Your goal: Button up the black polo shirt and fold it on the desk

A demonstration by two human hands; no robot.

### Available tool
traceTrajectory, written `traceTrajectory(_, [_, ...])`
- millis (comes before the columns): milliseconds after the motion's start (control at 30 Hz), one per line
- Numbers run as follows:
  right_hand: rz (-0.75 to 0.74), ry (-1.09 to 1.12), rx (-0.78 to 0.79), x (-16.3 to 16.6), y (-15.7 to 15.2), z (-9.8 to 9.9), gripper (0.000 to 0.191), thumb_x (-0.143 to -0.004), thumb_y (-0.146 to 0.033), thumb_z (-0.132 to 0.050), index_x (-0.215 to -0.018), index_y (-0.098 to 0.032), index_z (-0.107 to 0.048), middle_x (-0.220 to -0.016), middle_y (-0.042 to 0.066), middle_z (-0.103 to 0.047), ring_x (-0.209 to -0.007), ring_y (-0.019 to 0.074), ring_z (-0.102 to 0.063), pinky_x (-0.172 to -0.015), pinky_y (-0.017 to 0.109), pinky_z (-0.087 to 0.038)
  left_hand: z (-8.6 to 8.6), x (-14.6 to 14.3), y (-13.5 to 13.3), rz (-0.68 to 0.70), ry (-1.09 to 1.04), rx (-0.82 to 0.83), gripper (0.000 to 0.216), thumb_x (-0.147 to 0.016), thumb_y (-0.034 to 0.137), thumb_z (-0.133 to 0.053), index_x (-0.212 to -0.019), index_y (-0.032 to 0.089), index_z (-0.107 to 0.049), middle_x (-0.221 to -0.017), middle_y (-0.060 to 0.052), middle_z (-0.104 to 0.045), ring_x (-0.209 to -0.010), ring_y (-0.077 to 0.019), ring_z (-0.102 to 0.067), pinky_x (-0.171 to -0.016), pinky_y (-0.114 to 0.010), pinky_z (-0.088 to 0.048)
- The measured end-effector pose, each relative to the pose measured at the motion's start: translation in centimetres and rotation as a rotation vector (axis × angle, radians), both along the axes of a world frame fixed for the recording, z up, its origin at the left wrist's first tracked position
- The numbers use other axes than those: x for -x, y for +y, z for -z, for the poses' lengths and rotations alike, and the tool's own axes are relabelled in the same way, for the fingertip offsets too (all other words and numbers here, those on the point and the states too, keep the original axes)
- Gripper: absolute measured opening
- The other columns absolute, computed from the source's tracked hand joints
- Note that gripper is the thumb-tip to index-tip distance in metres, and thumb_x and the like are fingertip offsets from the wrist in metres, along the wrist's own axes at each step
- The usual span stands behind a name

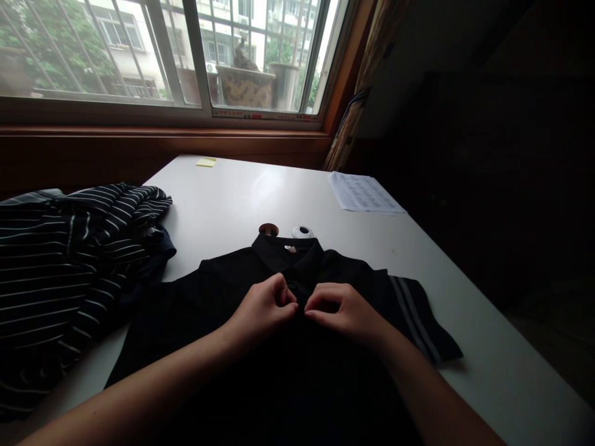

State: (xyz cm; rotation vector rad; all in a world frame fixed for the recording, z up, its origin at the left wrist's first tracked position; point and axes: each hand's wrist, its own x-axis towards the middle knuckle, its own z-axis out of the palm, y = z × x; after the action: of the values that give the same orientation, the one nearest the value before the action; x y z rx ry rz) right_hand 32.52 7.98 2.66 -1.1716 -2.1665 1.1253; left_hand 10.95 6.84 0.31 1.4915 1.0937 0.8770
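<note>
2 hands pinch the placket of a black polo shirt laid flat on a white surface.

The black polo shirt (223,297) lies face up on the white surface (488,347), collar toward the window, its right-side sleeve showing 2 grey stripes. The left hand (263,306) and right hand (346,310) meet just below the collar, each with fingers curled and thumb pressed to fingertips, nipping the fabric at the button line; neither is spread open. A small dark button shows between them. A heap of striped clothing (60,260) sits at the left, touching the shirt's edge. Beyond the collar lie a round brown disc (268,229) and a small white object (302,231). A printed sheet (362,193) rests at the far right, a yellow note (206,163) near the sill.
</note>
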Motion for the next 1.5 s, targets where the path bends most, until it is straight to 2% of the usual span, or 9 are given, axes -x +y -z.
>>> traceTrajectory(433, [0.165,-0.079,0.224,1.0,-0.3,-0.5,0.016,-0.079,-0.034,-0.073,-0.083,-0.019,-0.078,-0.081,0.003,-0.075,-0.077,0.0198,-0.067,-0.065,0.026,-0.046,0.4,0.0,-0.2,-0.014,0.079,-0.048,0.025,-0.078,0.018,-0.066,-0.069,0.02,-0.043,-0.076,0.003,-0.068,-0.066,-0.0121,-0.058,-0.055,-0.02,-0.038])
traceTrajectory(633, [0.234,-0.103,0.261,1.4,-0.7,-0.2,0.014,-0.077,-0.029,-0.07,-0.08,-0.018,-0.077,-0.074,0.002,-0.072,-0.071,0.0173,-0.063,-0.06,0.025,-0.041,0.1,-0.1,-0.4,-0.01,0.173,-0.123,0.019,-0.079,0.016,-0.064,-0.07,0.02,-0.047,-0.075,0.004,-0.067,-0.065,-0.0113,-0.057,-0.055,-0.021,-0.037])
traceTrajectory(1500, [0.201,-0.099,0.281,1.2,-0.5,-0.4,0.015,-0.077,-0.03,-0.07,-0.08,-0.018,-0.077,-0.073,0.002,-0.072,-0.069,0.0168,-0.062,-0.06,0.025,-0.041,-0.2,0.0,-0.4,0.041,0.197,-0.171,0.017,-0.079,0.015,-0.063,-0.073,0.02,-0.048,-0.076,0.002,-0.067,-0.067,-0.0126,-0.059,-0.057,-0.022,-0.038])
